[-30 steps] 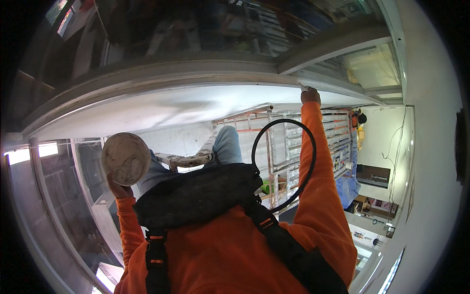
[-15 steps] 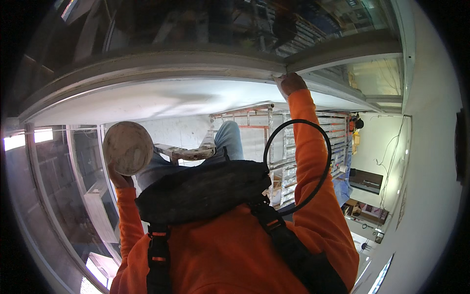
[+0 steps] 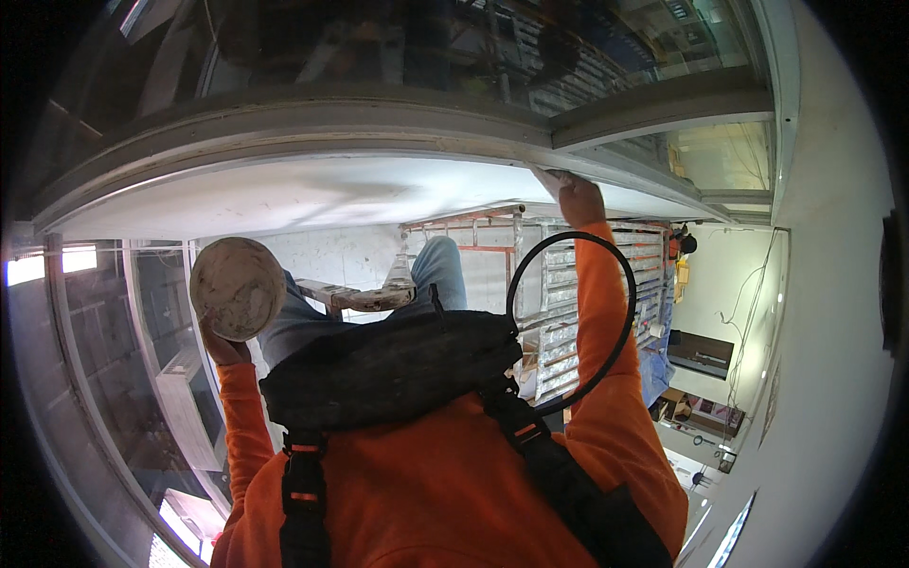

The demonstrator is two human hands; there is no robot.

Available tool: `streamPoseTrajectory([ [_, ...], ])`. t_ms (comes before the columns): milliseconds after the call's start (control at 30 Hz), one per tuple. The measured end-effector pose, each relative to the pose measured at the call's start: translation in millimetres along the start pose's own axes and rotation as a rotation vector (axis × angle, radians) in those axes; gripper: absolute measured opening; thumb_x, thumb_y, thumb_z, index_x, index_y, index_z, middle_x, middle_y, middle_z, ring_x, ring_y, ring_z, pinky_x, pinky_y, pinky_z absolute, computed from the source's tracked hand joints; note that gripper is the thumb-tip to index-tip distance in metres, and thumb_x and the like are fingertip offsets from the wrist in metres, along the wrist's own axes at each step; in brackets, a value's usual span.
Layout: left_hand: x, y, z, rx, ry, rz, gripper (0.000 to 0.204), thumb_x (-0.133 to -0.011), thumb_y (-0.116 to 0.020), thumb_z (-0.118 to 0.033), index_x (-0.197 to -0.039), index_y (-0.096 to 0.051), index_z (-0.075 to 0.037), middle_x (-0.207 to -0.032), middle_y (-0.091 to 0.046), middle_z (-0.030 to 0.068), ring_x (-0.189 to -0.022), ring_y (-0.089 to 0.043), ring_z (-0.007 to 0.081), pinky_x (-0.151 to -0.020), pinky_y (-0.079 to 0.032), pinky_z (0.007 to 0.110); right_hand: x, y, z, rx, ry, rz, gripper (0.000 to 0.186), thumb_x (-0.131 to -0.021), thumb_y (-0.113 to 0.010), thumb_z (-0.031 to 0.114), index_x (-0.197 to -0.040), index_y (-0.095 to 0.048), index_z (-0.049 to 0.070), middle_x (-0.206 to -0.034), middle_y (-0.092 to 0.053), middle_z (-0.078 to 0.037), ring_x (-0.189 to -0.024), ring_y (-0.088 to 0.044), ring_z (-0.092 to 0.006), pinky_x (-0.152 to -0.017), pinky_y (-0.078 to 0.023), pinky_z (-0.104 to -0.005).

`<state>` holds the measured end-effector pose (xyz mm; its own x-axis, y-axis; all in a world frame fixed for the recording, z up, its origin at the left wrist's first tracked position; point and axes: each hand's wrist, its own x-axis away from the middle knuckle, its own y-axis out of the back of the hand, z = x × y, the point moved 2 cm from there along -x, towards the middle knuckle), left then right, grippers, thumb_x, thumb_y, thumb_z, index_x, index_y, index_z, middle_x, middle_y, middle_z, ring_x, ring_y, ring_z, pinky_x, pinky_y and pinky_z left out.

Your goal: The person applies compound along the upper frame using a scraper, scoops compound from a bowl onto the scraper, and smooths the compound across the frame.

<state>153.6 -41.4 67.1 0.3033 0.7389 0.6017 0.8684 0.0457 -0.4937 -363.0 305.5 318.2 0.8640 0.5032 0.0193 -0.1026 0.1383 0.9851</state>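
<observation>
- Two hands are at work, well apart: the left hand (image 3: pixel 225 348) grips a round, pale bowl (image 3: pixel 237 289) by its near edge, and the right hand (image 3: pixel 580 201) is closed around a pale, flat tool (image 3: pixel 543 178).
- One bowl sits out to the person's left, beside the bent knee in blue jeans (image 3: pixel 441 270); its round face is streaked with grey and off-white smears. How deep it is, and how much paste it holds, I cannot tell.
- Some weight seems likely in the bowl, probably more if the smears are thick and wet. It looks stiff enough to bear a firm grip; the smeared surface may be slippery, so a spread palm beneath — thumb on the rim — should be surer than a pinch.
- One thin, tapering end of the tool points toward the lower edge of the grey frame (image 3: pixel 379 128), where it meets the white panel (image 3: pixel 398 189); whether it touches, I cannot tell.
- Very little weight is to be expected in the tool. Its thin end probably flexes and could bend or chip under hard sideways pressure — best held close behind the blade, as the right hand seems to do, with the working edge free.
</observation>
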Motion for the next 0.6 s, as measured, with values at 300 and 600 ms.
streamPoseTrajectory([
  [300, 15, -30, -13, -0.055, -0.029, 0.007, 0.054, -0.084, -0.054, -0.030, -0.130, -0.043, -0.002, -0.128, -0.049, 0.0145, -0.118, -0.050, 0.0291, -0.097, -0.042, 0.042, 19, -66, -13, 0.200, 0.489, -0.316, 0.065, -0.072, -0.057, 0.000, -0.133, -0.048, 0.022, -0.135, -0.047, -0.007, -0.121, -0.045, -0.0296, -0.105, -0.030, -0.0498],
  [600, 20, -15, -12, -0.093, -0.016, 0.004, 0.057, -0.085, -0.052, -0.035, -0.131, -0.043, -0.002, -0.129, -0.049, 0.0148, -0.118, -0.049, 0.0299, -0.097, -0.042, 0.043, 14, -17, 6, 0.416, 0.454, -0.022, 0.067, -0.075, -0.056, -0.002, -0.134, -0.047, 0.029, -0.126, -0.057, -0.004, -0.115, -0.053, -0.0260, -0.103, -0.035, -0.0448],
])
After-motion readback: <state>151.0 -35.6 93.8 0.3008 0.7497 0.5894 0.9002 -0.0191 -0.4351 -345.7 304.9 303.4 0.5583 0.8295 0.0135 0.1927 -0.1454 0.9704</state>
